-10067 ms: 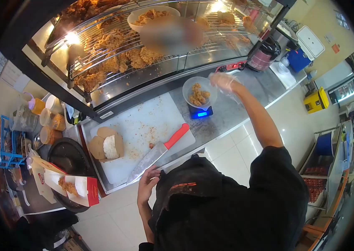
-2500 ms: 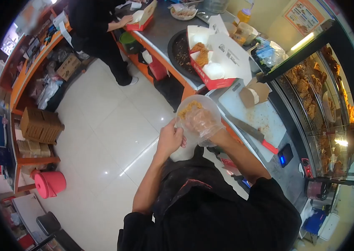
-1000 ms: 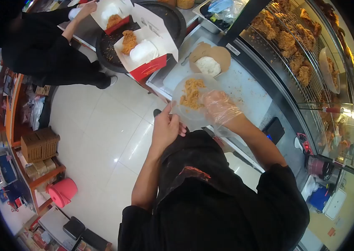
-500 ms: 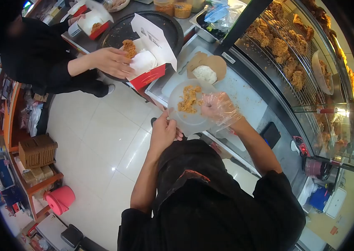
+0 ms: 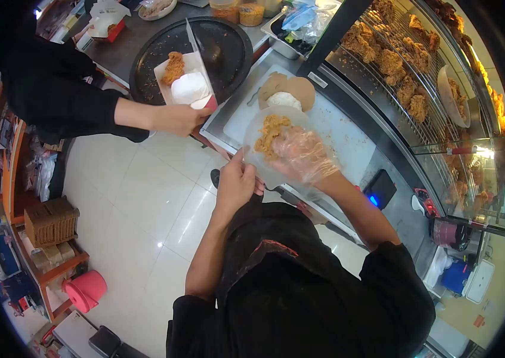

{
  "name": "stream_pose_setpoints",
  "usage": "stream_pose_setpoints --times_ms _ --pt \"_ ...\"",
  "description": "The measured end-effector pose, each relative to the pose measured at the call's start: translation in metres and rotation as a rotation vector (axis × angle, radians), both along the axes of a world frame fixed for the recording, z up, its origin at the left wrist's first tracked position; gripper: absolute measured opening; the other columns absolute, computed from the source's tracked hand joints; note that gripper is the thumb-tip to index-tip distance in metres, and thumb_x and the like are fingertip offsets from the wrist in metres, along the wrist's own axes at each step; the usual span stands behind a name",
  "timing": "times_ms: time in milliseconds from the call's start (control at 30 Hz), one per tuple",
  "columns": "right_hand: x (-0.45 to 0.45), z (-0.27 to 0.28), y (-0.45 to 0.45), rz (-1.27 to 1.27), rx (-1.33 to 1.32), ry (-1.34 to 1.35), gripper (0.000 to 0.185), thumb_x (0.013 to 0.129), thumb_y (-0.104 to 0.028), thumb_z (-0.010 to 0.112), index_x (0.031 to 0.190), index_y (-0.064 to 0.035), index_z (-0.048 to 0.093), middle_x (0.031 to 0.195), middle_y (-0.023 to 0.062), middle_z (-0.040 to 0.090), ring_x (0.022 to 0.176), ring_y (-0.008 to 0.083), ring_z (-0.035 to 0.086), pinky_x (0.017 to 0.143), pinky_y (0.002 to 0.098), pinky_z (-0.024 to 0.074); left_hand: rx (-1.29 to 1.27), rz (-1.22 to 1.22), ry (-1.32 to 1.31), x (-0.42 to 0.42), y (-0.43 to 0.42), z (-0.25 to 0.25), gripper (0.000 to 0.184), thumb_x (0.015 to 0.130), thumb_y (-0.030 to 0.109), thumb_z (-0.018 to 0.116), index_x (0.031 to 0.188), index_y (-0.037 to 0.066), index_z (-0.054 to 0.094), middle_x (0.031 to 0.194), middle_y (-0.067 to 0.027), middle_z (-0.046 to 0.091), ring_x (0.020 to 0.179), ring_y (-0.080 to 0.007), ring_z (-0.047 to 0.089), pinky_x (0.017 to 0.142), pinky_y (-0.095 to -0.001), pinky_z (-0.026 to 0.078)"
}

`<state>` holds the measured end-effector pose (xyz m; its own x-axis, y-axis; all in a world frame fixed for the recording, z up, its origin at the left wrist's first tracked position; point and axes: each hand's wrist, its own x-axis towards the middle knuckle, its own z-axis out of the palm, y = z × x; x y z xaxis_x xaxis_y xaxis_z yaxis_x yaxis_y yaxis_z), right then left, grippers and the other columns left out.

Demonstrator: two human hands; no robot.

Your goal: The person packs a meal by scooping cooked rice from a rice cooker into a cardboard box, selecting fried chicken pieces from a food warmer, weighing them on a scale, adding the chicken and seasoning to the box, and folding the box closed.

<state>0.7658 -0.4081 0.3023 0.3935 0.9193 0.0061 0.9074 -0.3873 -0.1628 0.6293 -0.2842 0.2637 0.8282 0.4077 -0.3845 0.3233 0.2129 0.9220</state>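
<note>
My left hand (image 5: pixel 239 182) grips the near-left rim of a translucent plastic bowl (image 5: pixel 255 156), thumb on top. Shredded fried chicken (image 5: pixel 271 132) lies inside it. A clear plastic glove covers my right hand (image 5: pixel 301 154), which reaches into the bowl with its fingers curled against the chicken; the fingertips are partly hidden. Just beyond the bowl, an open brown paper box (image 5: pixel 301 89) holds white rice (image 5: pixel 285 101) on the white cutting board (image 5: pixel 339 128).
To the left, a co-worker's hand (image 5: pixel 179 119) holds an open box (image 5: pixel 162 76) with fried chicken and a white-wrapped portion, over a round black tray (image 5: pixel 231 45). A glass display case (image 5: pixel 479 173) with fried chicken curves along the right. A black device (image 5: pixel 379 190) lies on the counter.
My right hand has moved slightly left, onto the chicken in the bowl. The co-worker's hand has shifted to the near side of their box, which has turned. A blue light shows on the black device.
</note>
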Motion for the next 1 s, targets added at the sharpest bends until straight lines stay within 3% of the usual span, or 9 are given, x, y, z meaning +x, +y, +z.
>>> stream_pose_setpoints --times_ms 167,267,367,467,667,767,867,1000 --pt "-0.004 -0.015 0.008 -0.028 -0.179 0.055 0.030 0.077 -0.033 0.064 0.092 -0.0070 0.066 0.087 0.0137 0.065 0.086 0.0298 0.063 0.073 0.0451 0.0495 0.036 -0.042 -0.012 0.001 -0.004 -0.001 0.051 0.090 0.002 0.034 0.140 -0.006 0.035 0.062 -0.0138 0.060 0.047 -0.0156 0.060 0.045 -0.0278 0.051" --pt "0.001 -0.041 0.001 0.095 0.046 -0.092 0.021 0.076 -0.026 0.060 0.067 -0.0078 0.064 0.073 0.0132 0.064 0.068 0.0311 0.063 0.060 0.0442 0.0506 0.055 -0.043 -0.003 -0.001 -0.005 0.000 0.049 0.090 0.003 0.034 0.139 -0.006 0.036 0.062 -0.0135 0.060 0.047 -0.0156 0.060 0.045 -0.0276 0.051" --pt "0.007 -0.048 -0.005 0.149 0.169 0.059 0.017 0.077 -0.021 0.059 0.071 -0.0065 0.062 0.071 0.0133 0.063 0.064 0.0296 0.063 0.057 0.0442 0.0501 0.031 -0.019 0.020 -0.004 -0.004 -0.003 0.047 0.091 0.003 0.033 0.137 -0.005 0.039 0.063 -0.0133 0.060 0.047 -0.0157 0.060 0.045 -0.0277 0.052" --pt "0.005 -0.043 -0.005 0.058 0.153 0.042 0.014 0.077 -0.019 0.058 0.077 -0.0050 0.061 0.068 0.0133 0.062 0.061 0.0293 0.063 0.056 0.0443 0.0500 0.038 0.000 0.012 -0.007 -0.003 -0.014 0.045 0.091 0.003 0.033 0.135 -0.005 0.041 0.063 -0.0128 0.060 0.047 -0.0159 0.060 0.045 -0.0279 0.052" --pt "0.011 -0.032 -0.005 0.184 0.152 -0.066 0.012 0.076 -0.017 0.059 0.080 -0.0050 0.059 0.066 0.0131 0.060 0.062 0.0307 0.062 0.055 0.0412 0.0507 -0.008 0.023 0.023 -0.004 0.000 -0.007 0.045 0.090 0.002 0.035 0.134 -0.005 0.042 0.063 -0.0121 0.059 0.048 -0.0160 0.060 0.046 -0.0282 0.053" --pt "0.012 -0.028 -0.004 0.182 0.154 -0.064 0.011 0.074 -0.014 0.060 0.079 -0.0050 0.059 0.067 0.0121 0.060 0.063 0.0302 0.062 0.056 0.0397 0.0509 -0.002 0.022 0.032 -0.003 0.001 -0.005 0.045 0.090 0.002 0.035 0.134 -0.005 0.042 0.063 -0.0121 0.059 0.048 -0.0162 0.060 0.045 -0.0284 0.053" --pt "0.013 -0.031 -0.004 0.122 0.170 0.106 0.009 0.073 -0.012 0.061 0.077 -0.0048 0.058 0.071 0.0120 0.060 0.070 0.0310 0.063 0.063 0.0393 0.0514 -0.012 0.020 0.029 -0.003 0.003 -0.007 0.046 0.089 0.002 0.035 0.134 -0.005 0.041 0.064 -0.0122 0.059 0.047 -0.0164 0.060 0.045 -0.0286 0.053" --pt "0.023 -0.021 0.002 0.237 0.200 0.113 0.022 0.073 -0.011 0.060 0.094 -0.0031 0.063 0.091 0.0169 0.063 0.092 0.0338 0.061 0.083 0.0418 0.0489 0.005 0.019 0.029 -0.007 0.007 -0.010 0.046 0.089 0.002 0.034 0.134 -0.006 0.041 0.064 -0.0127 0.060 0.047 -0.0163 0.060 0.044 -0.0280 0.053"
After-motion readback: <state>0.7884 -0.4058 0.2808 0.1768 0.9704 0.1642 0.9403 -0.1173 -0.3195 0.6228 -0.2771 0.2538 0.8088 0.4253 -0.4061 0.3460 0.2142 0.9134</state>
